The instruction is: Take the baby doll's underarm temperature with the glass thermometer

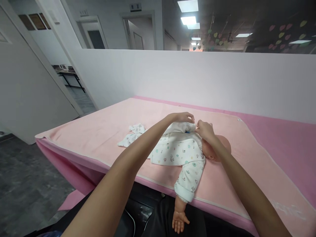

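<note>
A baby doll lies on its back, its head (224,144) toward the right. It wears a white baby top (172,151) with small coloured prints. The near sleeve (189,179) covers one arm, and the doll's hand (180,217) hangs past the table edge. My left hand (184,117) is closed on white cloth at the top's far side. Close by, near the doll's neck, my right hand (205,130) pinches the top's edge. A small blue spot shows on the cloth between them. The doll's face and far arm are hidden.
A peach towel (98,131) covers the table over a pink sheet (291,144). White printed pants (130,136) extend to the left of the top, partly behind my left forearm. A white wall (172,79) with a window stands behind; a door (29,79) is at left.
</note>
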Tool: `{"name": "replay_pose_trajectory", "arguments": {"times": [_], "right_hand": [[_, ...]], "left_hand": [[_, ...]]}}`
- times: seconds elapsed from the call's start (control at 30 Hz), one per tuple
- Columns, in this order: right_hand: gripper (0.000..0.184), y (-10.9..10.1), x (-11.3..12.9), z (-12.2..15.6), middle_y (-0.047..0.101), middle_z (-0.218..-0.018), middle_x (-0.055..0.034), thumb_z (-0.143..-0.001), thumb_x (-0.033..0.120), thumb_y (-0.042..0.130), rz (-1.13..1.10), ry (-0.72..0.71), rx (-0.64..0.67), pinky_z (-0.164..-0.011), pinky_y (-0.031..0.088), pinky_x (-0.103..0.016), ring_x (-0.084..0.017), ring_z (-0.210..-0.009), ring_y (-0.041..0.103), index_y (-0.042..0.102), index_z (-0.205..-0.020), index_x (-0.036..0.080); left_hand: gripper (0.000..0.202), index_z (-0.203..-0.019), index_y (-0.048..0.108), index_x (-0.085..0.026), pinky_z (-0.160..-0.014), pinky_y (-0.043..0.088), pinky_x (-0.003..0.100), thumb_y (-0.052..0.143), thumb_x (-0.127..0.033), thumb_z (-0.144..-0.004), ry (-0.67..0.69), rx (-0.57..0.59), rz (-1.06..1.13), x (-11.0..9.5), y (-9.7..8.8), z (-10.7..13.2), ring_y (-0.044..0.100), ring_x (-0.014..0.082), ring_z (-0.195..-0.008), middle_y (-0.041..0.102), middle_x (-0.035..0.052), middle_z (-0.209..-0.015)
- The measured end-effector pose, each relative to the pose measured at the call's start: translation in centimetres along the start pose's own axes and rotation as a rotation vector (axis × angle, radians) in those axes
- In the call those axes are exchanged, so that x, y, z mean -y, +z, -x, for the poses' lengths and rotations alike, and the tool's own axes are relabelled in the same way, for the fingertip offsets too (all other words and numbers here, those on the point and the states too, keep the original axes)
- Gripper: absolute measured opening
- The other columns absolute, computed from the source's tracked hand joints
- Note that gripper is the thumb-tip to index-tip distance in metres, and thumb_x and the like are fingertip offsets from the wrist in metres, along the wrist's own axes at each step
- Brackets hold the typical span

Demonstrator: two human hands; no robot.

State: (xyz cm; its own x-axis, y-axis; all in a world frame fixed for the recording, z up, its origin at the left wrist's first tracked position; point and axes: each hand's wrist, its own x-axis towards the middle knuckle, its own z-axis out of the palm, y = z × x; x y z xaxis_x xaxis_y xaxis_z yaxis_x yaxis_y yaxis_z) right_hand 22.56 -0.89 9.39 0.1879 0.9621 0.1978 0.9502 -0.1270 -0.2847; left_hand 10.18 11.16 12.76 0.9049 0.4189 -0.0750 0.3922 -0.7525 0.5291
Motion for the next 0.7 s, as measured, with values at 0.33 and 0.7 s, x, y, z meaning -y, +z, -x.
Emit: {"name": "replay_pose_trajectory", "arguments": {"times": [0.33,0.7], "right_hand": [[0.035,1.3,1.0,-0.6,0.053,-0.111,-0.0069,-0.085,0.036,0.050,0.026,-0.103,0.035,-0.081,0.047,-0.037,-0.017,-0.096,0.055,0.050,-0.112,0.015],[0.024,-0.1,-1.5,3.3,0.060,-0.090,-0.0081,-0.082,0.016,0.041,0.232,-0.430,-0.097,-0.080,0.031,-0.032,-0.018,-0.085,0.051,0.062,-0.072,0.017]], "left_hand": [[0.038,-0.099,0.055,-0.016,-0.080,0.041,0.026,0.041,-0.043,-0.078,-0.157,0.036,-0.110,-1.5,1.6,1.7,0.052,0.0181,-0.096,0.056,0.0080,-0.111],[0.022,-0.106,0.044,-0.018,-0.061,0.042,0.029,0.041,-0.023,-0.084,-0.196,-0.097,-0.761,-3.1,7.2,10.5,0.059,0.0205,-0.072,0.060,0.0073,-0.085]]}}
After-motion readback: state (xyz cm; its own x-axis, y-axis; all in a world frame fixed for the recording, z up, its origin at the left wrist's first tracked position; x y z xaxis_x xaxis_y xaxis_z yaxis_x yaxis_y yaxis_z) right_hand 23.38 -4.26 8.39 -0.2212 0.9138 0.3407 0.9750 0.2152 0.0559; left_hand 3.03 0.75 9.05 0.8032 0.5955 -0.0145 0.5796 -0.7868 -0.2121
